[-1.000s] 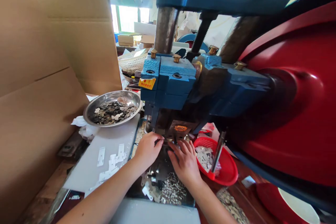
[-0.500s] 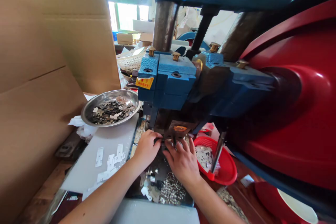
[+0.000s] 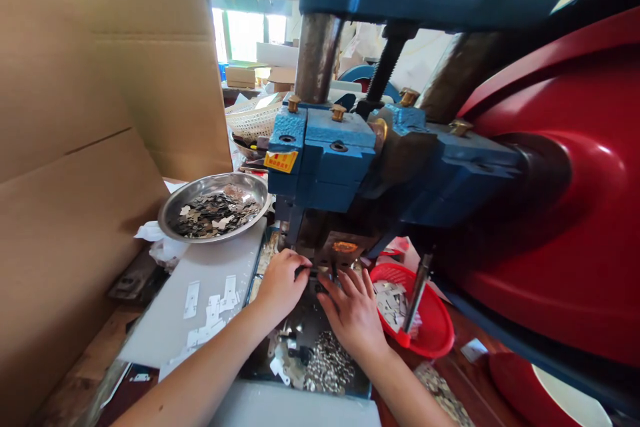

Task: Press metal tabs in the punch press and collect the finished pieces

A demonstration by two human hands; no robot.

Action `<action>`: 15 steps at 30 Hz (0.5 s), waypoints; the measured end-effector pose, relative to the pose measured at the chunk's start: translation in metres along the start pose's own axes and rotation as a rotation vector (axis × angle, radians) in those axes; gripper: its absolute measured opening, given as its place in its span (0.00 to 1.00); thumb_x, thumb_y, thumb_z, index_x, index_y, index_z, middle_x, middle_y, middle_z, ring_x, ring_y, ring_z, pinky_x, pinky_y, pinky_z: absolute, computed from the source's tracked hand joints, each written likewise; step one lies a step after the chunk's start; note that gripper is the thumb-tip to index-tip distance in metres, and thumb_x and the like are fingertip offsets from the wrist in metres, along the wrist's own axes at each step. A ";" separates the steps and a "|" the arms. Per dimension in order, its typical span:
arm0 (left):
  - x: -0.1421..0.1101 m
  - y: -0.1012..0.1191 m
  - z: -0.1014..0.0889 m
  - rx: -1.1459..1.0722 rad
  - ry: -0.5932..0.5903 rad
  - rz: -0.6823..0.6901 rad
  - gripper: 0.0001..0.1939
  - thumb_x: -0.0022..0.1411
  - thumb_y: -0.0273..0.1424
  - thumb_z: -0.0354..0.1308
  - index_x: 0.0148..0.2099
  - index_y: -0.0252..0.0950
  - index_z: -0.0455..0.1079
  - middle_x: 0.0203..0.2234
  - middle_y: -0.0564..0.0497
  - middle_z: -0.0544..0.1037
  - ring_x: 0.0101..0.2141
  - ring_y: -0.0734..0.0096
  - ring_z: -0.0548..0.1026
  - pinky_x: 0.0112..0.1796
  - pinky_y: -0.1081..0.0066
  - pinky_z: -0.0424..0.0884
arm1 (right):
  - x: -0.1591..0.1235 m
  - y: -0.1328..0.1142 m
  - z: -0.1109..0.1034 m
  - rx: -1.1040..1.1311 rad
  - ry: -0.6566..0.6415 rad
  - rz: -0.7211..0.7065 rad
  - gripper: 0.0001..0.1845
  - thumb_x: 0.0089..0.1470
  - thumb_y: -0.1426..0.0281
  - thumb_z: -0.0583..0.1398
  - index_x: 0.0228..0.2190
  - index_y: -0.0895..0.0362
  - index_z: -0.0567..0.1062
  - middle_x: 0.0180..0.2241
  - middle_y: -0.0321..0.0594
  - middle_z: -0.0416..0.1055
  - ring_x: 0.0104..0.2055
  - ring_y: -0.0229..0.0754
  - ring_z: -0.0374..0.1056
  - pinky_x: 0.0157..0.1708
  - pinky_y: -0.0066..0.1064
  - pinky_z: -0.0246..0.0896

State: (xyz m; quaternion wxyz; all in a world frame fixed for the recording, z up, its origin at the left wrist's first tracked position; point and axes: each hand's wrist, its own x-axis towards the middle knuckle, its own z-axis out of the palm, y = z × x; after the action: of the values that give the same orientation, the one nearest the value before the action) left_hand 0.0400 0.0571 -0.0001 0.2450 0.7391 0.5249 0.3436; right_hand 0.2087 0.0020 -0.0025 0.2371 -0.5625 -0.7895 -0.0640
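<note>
Both hands are at the die area under the head of a blue press. My left hand is closed, thumb against fingers, at the left front of the tooling; what it pinches is too small and dark to name. My right hand lies with fingers stretched and somewhat apart, its fingertips at the die's front edge. Just below the hands, a pile of small shiny metal pieces and several flat metal parts lie on the press bed. The press tooling partly hides the work spot.
Left of the press, a steel bowl holds many flat metal pieces, and pale metal plates lie on a grey board. A red basket of parts stands right. Cardboard walls the left; a red wheel cover fills the right.
My right hand has shifted slightly right and down, leaving a wider gap between the hands. My left hand stays at the tooling. The whole view has moved slightly.
</note>
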 end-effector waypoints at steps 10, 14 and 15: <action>0.002 0.001 0.002 -0.047 -0.031 -0.013 0.08 0.57 0.23 0.55 0.37 0.37 0.74 0.34 0.50 0.73 0.39 0.66 0.71 0.45 0.64 0.66 | 0.005 -0.004 -0.004 -0.026 0.003 0.003 0.13 0.56 0.62 0.56 0.43 0.48 0.75 0.42 0.38 0.73 0.51 0.50 0.61 0.58 0.55 0.42; 0.002 -0.002 0.003 -0.070 -0.044 -0.012 0.09 0.58 0.24 0.54 0.38 0.37 0.74 0.36 0.50 0.73 0.40 0.66 0.71 0.46 0.63 0.66 | 0.008 -0.007 -0.005 -0.014 0.023 0.006 0.12 0.56 0.63 0.56 0.41 0.49 0.76 0.40 0.39 0.73 0.50 0.49 0.62 0.58 0.54 0.43; 0.002 -0.002 0.003 -0.071 -0.045 -0.011 0.09 0.58 0.24 0.54 0.38 0.37 0.74 0.36 0.50 0.73 0.40 0.66 0.71 0.47 0.63 0.66 | 0.008 -0.007 -0.005 -0.013 0.024 0.009 0.12 0.56 0.63 0.56 0.40 0.49 0.76 0.39 0.40 0.73 0.50 0.49 0.62 0.58 0.54 0.44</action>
State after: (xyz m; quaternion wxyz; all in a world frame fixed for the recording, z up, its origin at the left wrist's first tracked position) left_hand 0.0414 0.0596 -0.0032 0.2848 0.7345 0.5108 0.3441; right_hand 0.2015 0.0048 0.0066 0.2434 -0.5666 -0.7836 -0.0748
